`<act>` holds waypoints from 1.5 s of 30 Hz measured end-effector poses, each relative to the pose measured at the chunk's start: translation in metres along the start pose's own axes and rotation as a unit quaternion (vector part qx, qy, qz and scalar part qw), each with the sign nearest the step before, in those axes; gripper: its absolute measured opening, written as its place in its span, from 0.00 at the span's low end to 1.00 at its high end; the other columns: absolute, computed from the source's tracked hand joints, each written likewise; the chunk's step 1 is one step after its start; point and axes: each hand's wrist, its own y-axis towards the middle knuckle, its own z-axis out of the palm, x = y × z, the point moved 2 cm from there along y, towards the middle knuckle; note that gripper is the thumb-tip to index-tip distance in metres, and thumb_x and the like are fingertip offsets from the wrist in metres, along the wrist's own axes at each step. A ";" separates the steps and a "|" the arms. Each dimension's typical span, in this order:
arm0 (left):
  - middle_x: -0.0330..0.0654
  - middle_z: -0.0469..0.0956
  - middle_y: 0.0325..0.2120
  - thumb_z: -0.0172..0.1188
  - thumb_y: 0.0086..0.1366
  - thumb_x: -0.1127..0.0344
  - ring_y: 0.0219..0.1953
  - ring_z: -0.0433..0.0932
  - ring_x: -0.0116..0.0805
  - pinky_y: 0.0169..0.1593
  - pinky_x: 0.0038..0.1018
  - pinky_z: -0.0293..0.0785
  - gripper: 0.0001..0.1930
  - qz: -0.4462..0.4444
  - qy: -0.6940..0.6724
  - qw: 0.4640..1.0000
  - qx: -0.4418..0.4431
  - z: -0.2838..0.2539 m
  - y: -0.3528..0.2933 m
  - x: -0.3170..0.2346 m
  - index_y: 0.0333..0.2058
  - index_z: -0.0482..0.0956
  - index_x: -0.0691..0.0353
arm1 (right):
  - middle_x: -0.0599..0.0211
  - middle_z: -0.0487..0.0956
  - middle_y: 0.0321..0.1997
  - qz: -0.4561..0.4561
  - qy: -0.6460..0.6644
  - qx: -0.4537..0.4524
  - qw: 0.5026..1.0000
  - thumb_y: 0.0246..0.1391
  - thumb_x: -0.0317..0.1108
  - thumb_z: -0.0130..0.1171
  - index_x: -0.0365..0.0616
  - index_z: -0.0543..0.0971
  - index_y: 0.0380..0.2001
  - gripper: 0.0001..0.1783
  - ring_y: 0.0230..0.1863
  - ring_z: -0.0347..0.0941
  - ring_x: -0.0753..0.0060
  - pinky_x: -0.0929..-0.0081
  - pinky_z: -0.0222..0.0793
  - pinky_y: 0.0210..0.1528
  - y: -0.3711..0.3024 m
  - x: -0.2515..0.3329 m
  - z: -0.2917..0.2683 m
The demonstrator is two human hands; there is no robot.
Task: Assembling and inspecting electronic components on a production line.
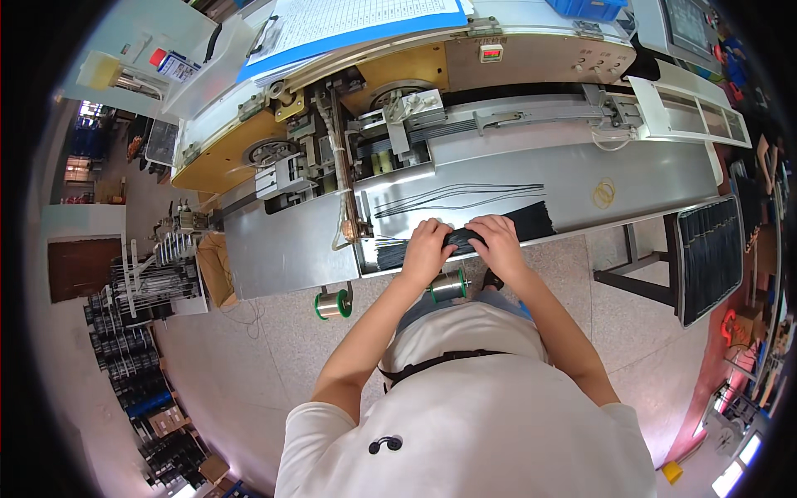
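A thick bundle of cut black wires lies along the front edge of the metal worktop. My left hand and my right hand are both closed round the middle of this bundle, side by side with the thumbs toward each other. Its right end fans out past my right hand, and the thinner left ends show beyond my left hand. Several loose black wires lie apart on the metal just behind the bundle.
A wire-processing machine runs along the back. Yellow rubber bands lie at the right of the metal worktop. Two wire spools hang below its front edge. A rack of black wires stands right; a blue clipboard lies behind.
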 end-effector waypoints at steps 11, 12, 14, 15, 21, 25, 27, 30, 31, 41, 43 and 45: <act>0.49 0.73 0.42 0.65 0.50 0.68 0.46 0.70 0.49 0.50 0.37 0.67 0.19 0.012 -0.024 0.999 -0.040 -0.008 -0.003 -0.005 0.42 0.75 0.66 | 0.65 0.76 0.43 0.009 0.038 -0.027 0.999 0.42 0.29 0.62 0.43 0.77 0.40 0.17 0.50 0.68 0.61 0.63 0.58 0.55 -0.001 -0.002 -0.007; 0.49 0.73 0.42 0.65 0.50 0.68 0.46 0.70 0.49 0.50 0.37 0.67 0.19 0.016 -0.023 0.999 -0.037 -0.010 -0.004 -0.004 0.42 0.75 0.66 | 0.63 0.75 0.44 0.010 0.055 -0.054 0.997 0.43 0.28 0.61 0.42 0.77 0.41 0.18 0.51 0.68 0.59 0.62 0.59 0.55 -0.002 -0.001 -0.009; 0.55 0.68 0.51 0.61 0.56 0.65 0.57 0.63 0.55 0.60 0.40 0.59 0.25 0.014 0.048 0.995 -0.085 -0.020 -0.006 -0.001 0.50 0.69 0.72 | 0.62 0.75 0.44 0.005 0.054 -0.087 0.995 0.43 0.27 0.60 0.41 0.76 0.41 0.17 0.51 0.68 0.58 0.61 0.59 0.55 -0.005 0.004 -0.017; 0.59 0.60 0.58 0.58 0.60 0.60 0.63 0.55 0.56 0.65 0.42 0.51 0.31 0.015 0.072 0.997 -0.036 -0.023 -0.001 0.004 0.56 0.61 0.75 | 0.60 0.75 0.45 0.001 0.052 -0.117 0.992 0.44 0.26 0.59 0.41 0.76 0.41 0.17 0.52 0.68 0.57 0.61 0.60 0.55 -0.007 0.005 -0.021; 0.59 0.51 0.63 0.54 0.62 0.52 0.65 0.49 0.54 0.66 0.41 0.46 0.36 -0.008 0.138 0.990 -0.018 -0.018 0.036 0.039 0.59 0.55 0.75 | 0.61 0.75 0.45 0.014 0.057 -0.115 0.992 0.45 0.24 0.57 0.39 0.75 0.41 0.16 0.51 0.69 0.57 0.62 0.60 0.54 -0.025 0.012 -0.020; 0.59 0.52 0.62 0.52 0.63 0.48 0.65 0.49 0.54 0.67 0.41 0.46 0.38 -0.020 0.156 0.988 -0.009 -0.010 0.037 0.055 0.59 0.55 0.75 | 0.61 0.75 0.45 0.012 0.059 -0.111 0.992 0.44 0.23 0.57 0.39 0.76 0.40 0.16 0.50 0.69 0.57 0.62 0.60 0.53 -0.028 0.015 -0.021; 0.59 0.52 0.62 0.51 0.63 0.47 0.65 0.49 0.53 0.67 0.41 0.46 0.38 -0.022 0.142 0.990 -0.009 -0.010 0.030 0.058 0.59 0.55 0.75 | 0.60 0.75 0.45 0.020 0.064 -0.110 0.992 0.44 0.22 0.57 0.39 0.76 0.40 0.15 0.48 0.69 0.57 0.62 0.60 0.52 -0.028 0.016 -0.025; 0.60 0.51 0.63 0.48 0.64 0.45 0.66 0.49 0.53 0.67 0.41 0.44 0.39 -0.088 0.172 0.980 -0.036 -0.019 0.017 0.069 0.60 0.53 0.76 | 0.60 0.76 0.45 0.031 0.075 -0.110 0.991 0.45 0.22 0.56 0.39 0.75 0.40 0.15 0.46 0.70 0.56 0.62 0.61 0.51 -0.030 0.014 -0.024; 0.60 0.52 0.62 0.48 0.65 0.46 0.66 0.49 0.53 0.67 0.41 0.43 0.38 -0.112 0.174 0.977 -0.046 -0.024 0.014 0.076 0.59 0.54 0.76 | 0.60 0.76 0.45 0.029 0.076 -0.109 0.991 0.45 0.22 0.56 0.39 0.75 0.40 0.15 0.46 0.70 0.56 0.62 0.61 0.51 -0.030 0.014 -0.024; 0.61 0.64 0.56 0.48 0.64 0.44 0.61 0.59 0.54 0.62 0.48 0.53 0.37 -0.109 0.325 0.935 -0.098 -0.027 -0.021 0.103 0.58 0.60 0.74 | 0.61 0.76 0.46 0.041 0.092 -0.085 0.991 0.47 0.21 0.55 0.40 0.76 0.40 0.13 0.46 0.70 0.55 0.65 0.64 0.49 -0.031 0.025 -0.023; 0.59 0.67 0.53 0.50 0.64 0.55 0.59 0.63 0.51 0.63 0.48 0.52 0.29 -0.030 0.342 0.921 -0.186 -0.036 -0.016 0.093 0.56 0.62 0.72 | 0.63 0.76 0.47 0.058 0.093 -0.081 0.991 0.49 0.22 0.54 0.42 0.76 0.39 0.13 0.45 0.70 0.55 0.65 0.65 0.49 -0.033 0.025 -0.024; 0.58 0.67 0.54 0.49 0.64 0.59 0.59 0.62 0.49 0.65 0.47 0.50 0.27 -0.052 0.373 0.916 -0.140 -0.042 -0.011 0.101 0.56 0.63 0.72 | 0.63 0.75 0.47 0.055 0.087 -0.068 0.992 0.49 0.22 0.54 0.42 0.76 0.39 0.12 0.45 0.71 0.55 0.65 0.65 0.48 -0.034 0.025 -0.025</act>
